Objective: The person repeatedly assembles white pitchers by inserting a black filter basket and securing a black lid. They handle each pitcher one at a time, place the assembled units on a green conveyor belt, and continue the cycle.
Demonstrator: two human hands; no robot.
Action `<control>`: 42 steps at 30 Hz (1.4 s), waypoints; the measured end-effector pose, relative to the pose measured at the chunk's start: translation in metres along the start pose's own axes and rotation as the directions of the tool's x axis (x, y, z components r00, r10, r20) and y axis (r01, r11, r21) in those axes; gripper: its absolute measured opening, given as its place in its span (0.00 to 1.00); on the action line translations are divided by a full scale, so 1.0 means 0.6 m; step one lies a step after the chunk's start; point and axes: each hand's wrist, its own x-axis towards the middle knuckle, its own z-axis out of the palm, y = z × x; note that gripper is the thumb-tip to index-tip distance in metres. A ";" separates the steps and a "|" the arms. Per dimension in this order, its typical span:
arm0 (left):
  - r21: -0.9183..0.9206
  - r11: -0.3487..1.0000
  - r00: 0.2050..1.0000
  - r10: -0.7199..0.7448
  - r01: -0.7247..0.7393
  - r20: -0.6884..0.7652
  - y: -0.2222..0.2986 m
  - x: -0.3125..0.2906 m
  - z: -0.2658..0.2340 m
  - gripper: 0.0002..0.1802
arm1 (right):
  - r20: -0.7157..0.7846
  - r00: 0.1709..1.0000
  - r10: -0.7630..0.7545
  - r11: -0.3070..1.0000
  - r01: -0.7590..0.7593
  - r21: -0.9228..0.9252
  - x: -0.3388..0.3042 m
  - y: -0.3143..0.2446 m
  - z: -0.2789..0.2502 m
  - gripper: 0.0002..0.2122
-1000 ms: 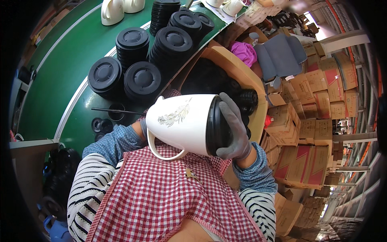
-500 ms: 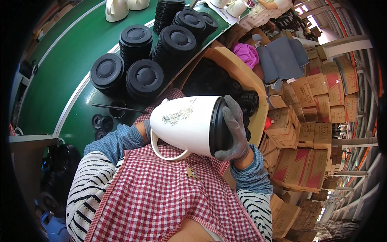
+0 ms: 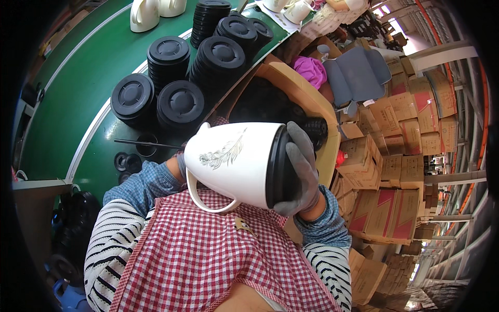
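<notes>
A white jug [image 3: 228,162] with a looped handle and a grey-gold feather print lies on its side in the air before my apron. The black round base [image 3: 278,169] at its right end is in the grasp of my right hand [image 3: 304,174], grey-gloved, fingers and thumb curled around its edge. My left hand [image 3: 182,165], also gloved, supports the jug's other end from behind; the jug hides its fingers. Left of the jug, a dark rod [image 3: 147,143] lies by a black ring [image 3: 146,150] on the green table.
Several stacks of black round discs [image 3: 181,101] stand on the green table [image 3: 73,93]. An open carton [image 3: 328,122] of black parts sits right of it. White jugs [image 3: 144,14] stand at the far end. A grey chair [image 3: 356,75] and stacked boxes [image 3: 387,213] fill the right.
The jug and both hands have shifted slightly left. My right hand keeps its grasp on the black base, and the view has turned a little.
</notes>
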 end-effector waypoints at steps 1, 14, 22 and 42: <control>0.124 0.992 0.997 0.043 -0.034 -0.067 -0.004 -0.005 -0.012 0.34 | -0.001 0.998 0.058 0.997 -0.058 0.046 -0.005 0.003 0.002 0.51; 0.038 0.999 0.999 0.029 -0.030 0.020 -0.017 -0.015 -0.028 0.29 | 0.083 0.956 0.283 0.933 -0.294 0.206 -0.037 0.016 0.005 0.62; 0.355 0.935 0.983 0.070 -0.006 -0.170 -0.020 -0.021 -0.027 0.32 | 0.113 0.988 0.107 0.990 -0.117 0.084 -0.034 0.032 -0.010 0.56; 0.049 0.991 0.992 -0.124 0.126 -0.027 -0.045 -0.041 -0.115 0.39 | 0.197 0.980 0.006 0.991 0.021 -0.135 -0.017 -0.042 -0.025 0.49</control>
